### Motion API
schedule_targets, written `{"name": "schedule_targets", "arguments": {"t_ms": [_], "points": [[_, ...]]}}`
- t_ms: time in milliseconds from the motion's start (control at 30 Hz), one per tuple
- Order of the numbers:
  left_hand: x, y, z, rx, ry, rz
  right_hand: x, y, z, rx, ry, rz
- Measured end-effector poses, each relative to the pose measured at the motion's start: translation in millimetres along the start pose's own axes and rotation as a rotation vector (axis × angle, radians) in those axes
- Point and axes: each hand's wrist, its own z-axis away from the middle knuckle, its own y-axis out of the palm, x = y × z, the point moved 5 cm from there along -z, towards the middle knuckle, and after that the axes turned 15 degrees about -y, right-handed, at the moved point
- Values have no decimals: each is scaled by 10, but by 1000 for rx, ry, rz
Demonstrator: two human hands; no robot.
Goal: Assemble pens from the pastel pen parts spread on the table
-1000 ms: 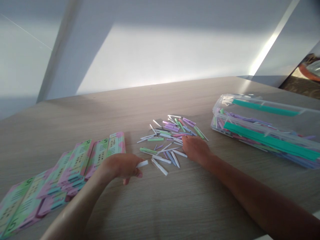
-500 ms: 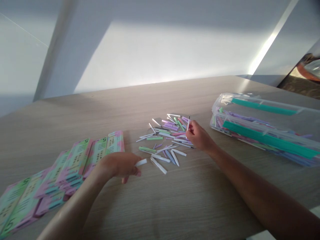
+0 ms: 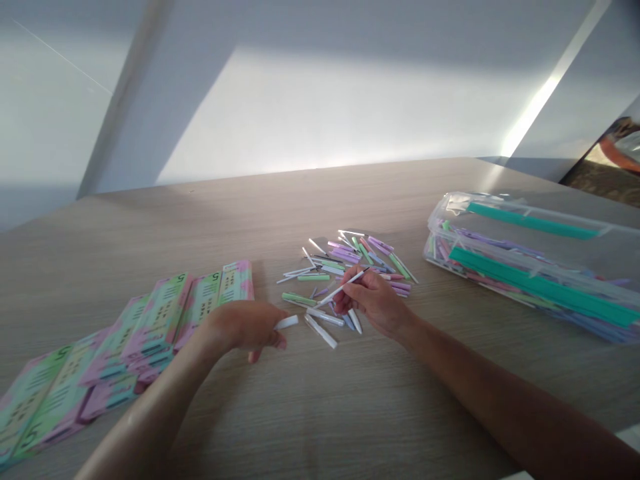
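Head view, looking down across a wood-grain laminate surface [image 3: 380, 407]: both forearms reach in from the bottom. The right hand [image 3: 373, 300] is half closed, its thumb and fingers pinching a thin white stick [image 3: 343, 288] that slants across the palm side, with a dark tip near the fingers. The left hand [image 3: 245, 330] is curled, palm down, with a short white stick [image 3: 287, 323] poking out at its fingertips, gripped there.

Just beyond and touching-close to the right hand lies a loose heap of slim pastel sticks [image 3: 345, 263] in white, mint, lilac and pink, matte and papery. Off to the right sits a clear plastic box [image 3: 525, 267] with teal strips, packed with similar sticks. Left of the left hand, overlapping pastel green-and-pink cards [image 3: 160, 327] show a printed 5 and rows of small marks.
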Motion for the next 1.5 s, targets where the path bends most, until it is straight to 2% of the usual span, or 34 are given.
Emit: {"name": "schedule_targets", "arguments": {"t_ms": [133, 433, 567, 767, 867, 1033, 1233, 1500], "points": [[-8, 7, 0, -3, -1, -9, -46, 175, 71, 76, -22, -66], [-40, 14, 38, 16, 53, 7, -81, 365, 163, 115, -35, -144], [-68, 12, 83, 17, 62, 14, -76, 458, 235, 178, -25, -145], [-34, -30, 160, 7, 65, 26, -177, 525, 317, 312, 83, -198], [6, -51, 179, 3, 69, 40, -186, 503, 311, 316, 91, -222], [-10, -39, 192, 16, 74, 41, -120, 492, 270, 274, -3, -143], [-78, -7, 211, 39, 102, 51, 33, 504, 249, 236, -118, 70], [-114, -11, 269, 9, 63, 12, -55, 534, 289, 237, -141, 275]]}}
